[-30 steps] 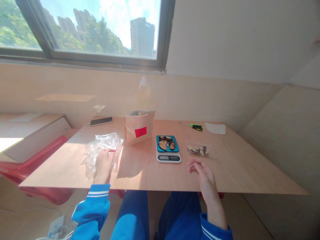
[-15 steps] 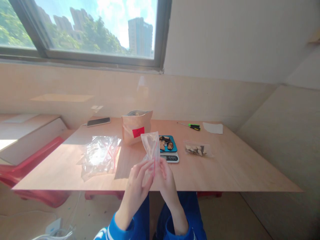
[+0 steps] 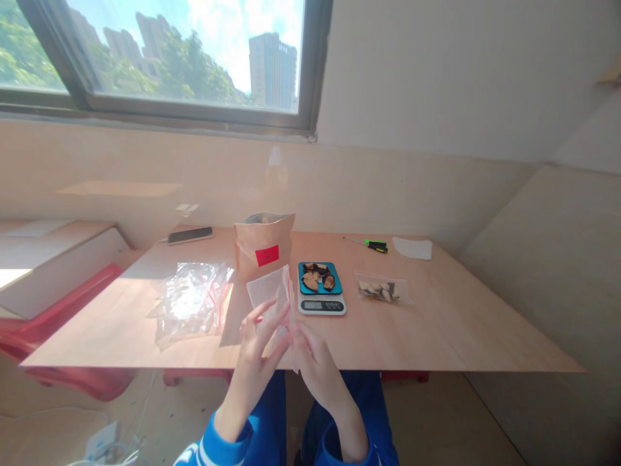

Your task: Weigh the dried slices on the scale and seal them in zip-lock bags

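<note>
Both hands, left hand (image 3: 256,349) & right hand (image 3: 310,362), pinch one small clear zip bag (image 3: 270,292) at lower centre of frame, fingers pressed on its edge. Scale (image 3: 320,291) w/ dark pieces sits just right of it, pile of bags (image 3: 191,301) at left.

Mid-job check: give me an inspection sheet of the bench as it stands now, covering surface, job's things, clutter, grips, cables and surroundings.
Surface: wooden table, partly sunlit on the left.
Job's things: small clear zip bag, held up in front of the scale; dark dried pieces on its blue pan; kraft pouch open-topped with a red label; filled clear bag right of the scale; pile of empty zip bags.
Clutter: phone, green screwdriver, white paper at the far edge.
Grips: left hand and right hand both pinch the small bag.
Cables: white cable on the floor.
Surroundings: window above; red item left of the table.
</note>
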`<state>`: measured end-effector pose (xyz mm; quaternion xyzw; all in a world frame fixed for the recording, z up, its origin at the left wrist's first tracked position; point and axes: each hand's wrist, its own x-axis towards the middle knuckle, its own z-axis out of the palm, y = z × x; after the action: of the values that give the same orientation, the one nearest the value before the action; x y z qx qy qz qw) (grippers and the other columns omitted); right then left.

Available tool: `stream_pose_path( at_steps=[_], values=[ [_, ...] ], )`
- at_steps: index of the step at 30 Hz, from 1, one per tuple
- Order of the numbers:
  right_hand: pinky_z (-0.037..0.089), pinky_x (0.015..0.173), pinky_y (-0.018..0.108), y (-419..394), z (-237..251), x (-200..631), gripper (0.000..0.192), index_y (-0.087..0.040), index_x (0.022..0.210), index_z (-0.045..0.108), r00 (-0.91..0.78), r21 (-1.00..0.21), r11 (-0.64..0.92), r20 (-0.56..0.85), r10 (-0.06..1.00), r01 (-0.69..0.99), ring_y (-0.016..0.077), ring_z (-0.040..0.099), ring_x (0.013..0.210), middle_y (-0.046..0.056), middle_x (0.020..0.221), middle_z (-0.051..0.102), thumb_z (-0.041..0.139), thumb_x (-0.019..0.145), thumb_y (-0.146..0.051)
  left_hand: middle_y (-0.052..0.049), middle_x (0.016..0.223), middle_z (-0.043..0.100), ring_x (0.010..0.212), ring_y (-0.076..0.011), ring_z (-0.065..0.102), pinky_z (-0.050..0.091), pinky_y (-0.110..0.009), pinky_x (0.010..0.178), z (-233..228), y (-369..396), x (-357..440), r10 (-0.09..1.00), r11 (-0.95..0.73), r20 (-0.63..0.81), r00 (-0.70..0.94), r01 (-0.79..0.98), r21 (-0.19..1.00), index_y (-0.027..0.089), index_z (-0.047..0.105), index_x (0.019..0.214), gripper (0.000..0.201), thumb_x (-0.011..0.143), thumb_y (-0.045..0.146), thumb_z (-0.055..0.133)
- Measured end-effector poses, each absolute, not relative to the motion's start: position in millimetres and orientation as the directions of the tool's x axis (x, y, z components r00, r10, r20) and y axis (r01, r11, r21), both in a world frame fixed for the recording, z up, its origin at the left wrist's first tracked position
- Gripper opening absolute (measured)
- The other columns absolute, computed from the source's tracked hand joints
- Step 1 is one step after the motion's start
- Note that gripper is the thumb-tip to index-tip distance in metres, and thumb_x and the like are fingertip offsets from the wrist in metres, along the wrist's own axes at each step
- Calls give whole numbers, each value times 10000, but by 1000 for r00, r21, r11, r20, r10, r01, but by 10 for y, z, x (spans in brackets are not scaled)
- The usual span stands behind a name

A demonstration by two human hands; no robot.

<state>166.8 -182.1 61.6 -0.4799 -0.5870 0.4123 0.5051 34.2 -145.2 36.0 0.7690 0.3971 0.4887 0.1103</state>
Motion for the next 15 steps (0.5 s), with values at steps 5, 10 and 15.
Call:
stream_pose_path(
  at_steps=[5,10,15],
  values=[
    [476,788,272,-1828,583,1675,330,-207,936,588,-23,-944,243,244,969,222,158,592,816,33,864,621,305,1016,-355,-81,1195,652,1129,-224,603,495,-395,932,350,-1432,352,668,-707,717,199,471,528,280,535,1284,397,893,227,578],
    [476,790,293,-1822,613,1678,345,-186,949,612,-28,-906,270,276,961,326,182,615,864,60,879,647,308,1008,-339,-36,996,720,952,-199,663,490,-355,840,350,-1415,394,628,-713,766,140,498,493,242,636,1104,231,874,233,611],
    [478,734,306,-1794,592,1720,399,-182,873,629,9,-859,276,310,951,431,202,621,843,81,862,664,295,1003,-358,-25,1030,728,985,-189,660,468,-342,872,345,-1416,376,608,-725,785,120,487,487,244,666,1086,243,856,174,634]
  ],
)
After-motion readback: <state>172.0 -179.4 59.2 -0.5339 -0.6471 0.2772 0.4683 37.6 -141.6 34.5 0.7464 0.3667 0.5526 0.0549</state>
